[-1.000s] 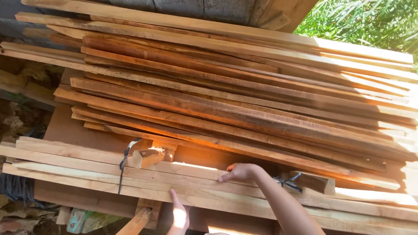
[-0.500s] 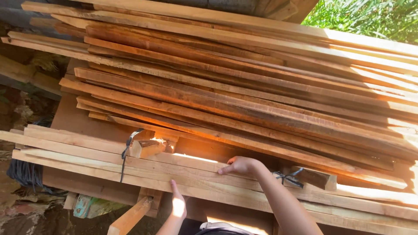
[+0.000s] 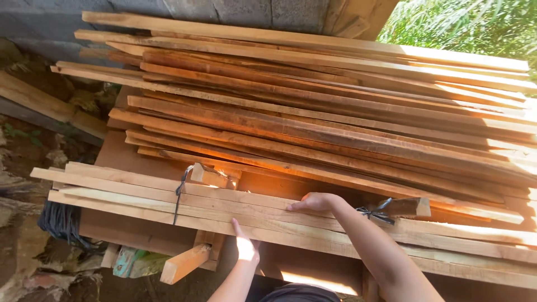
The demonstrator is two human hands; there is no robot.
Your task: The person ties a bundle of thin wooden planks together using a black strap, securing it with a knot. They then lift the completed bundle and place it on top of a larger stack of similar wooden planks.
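My right hand (image 3: 316,202) rests knuckles-up on the top of a tied bundle of pale wooden strips (image 3: 140,193), fingers curled over a strip. Below it, my left hand (image 3: 245,245) presses flat against the bundle's near edge, fingers pointing up. A dark cord (image 3: 180,193) binds the bundle at the left and another cord (image 3: 373,212) at the right, each beside a short wood block (image 3: 210,175). Behind lies a large stack of long reddish planks (image 3: 313,106).
A brown board (image 3: 126,151) supports the strips. A short wood offcut (image 3: 184,263) juts out below the bundle. Dark coiled cord (image 3: 61,223) hangs at the left over dirt and debris. A grey wall (image 3: 224,8) stands behind; green foliage (image 3: 470,25) shows top right.
The view has shifted left and slightly down the pile. Both hands stay on the strip bundle, the left one a little higher against its edge.
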